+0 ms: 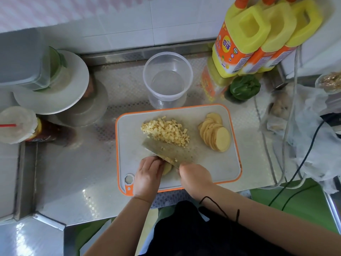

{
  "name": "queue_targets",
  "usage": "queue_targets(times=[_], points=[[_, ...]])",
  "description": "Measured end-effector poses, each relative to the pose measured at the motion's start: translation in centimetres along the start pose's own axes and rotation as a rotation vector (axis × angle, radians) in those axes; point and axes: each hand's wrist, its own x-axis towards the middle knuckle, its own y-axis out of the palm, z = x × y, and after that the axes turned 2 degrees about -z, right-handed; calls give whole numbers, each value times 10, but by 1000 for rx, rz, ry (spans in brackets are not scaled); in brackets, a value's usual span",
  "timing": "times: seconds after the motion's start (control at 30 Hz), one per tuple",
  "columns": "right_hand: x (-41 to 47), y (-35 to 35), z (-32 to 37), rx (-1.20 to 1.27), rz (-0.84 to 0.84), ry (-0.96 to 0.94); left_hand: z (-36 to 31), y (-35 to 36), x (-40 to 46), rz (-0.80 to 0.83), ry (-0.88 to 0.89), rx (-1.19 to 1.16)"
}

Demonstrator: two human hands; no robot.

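Note:
A grey cutting board [217,167] with an orange rim lies on the steel counter. On it are a heap of small potato cubes [166,131] and a fanned stack of potato slices [215,134] at the right. My right hand [195,175] grips the handle of a broad cleaver [166,149], whose blade lies across the board's middle with a few cubes stuck to it. My left hand [149,174] presses curled fingers on some potato slices [167,168] right beside the blade at the board's near edge.
An empty clear plastic tub [168,78] stands behind the board. Yellow detergent bottles [258,34] and a green pepper [243,86] are at back right, cables and plastic bags [304,126] at right. Stacked plates [55,93] and a lidded cup [16,124] sit at left.

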Motion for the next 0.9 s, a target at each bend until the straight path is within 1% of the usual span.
queue_targets(times=[0.07,0.17,0.23,0.37,0.43,0.67,0.77,0.9], points=[[5,2,-6,63,15,16,3,-1,0,-3,23,24],[15,-5,-17,178,84,69,0,-3,-1,-22,38,53],[14,-11,-19,138,65,31,-3,-5,-2,-33,50,63],[-6,-12,-7,14,-56,-77,1,-8,-5,-16,74,93],[-13,-8,-1,-49,-55,-107,2,-7,-7,9,67,87],[-16,-8,13,-106,39,-6,0,-5,-4,-28,48,33],[-10,-5,14,-81,95,12,1,-3,-5,-30,40,19],[-6,6,9,-61,55,21,4,-2,-4,-26,59,22]])
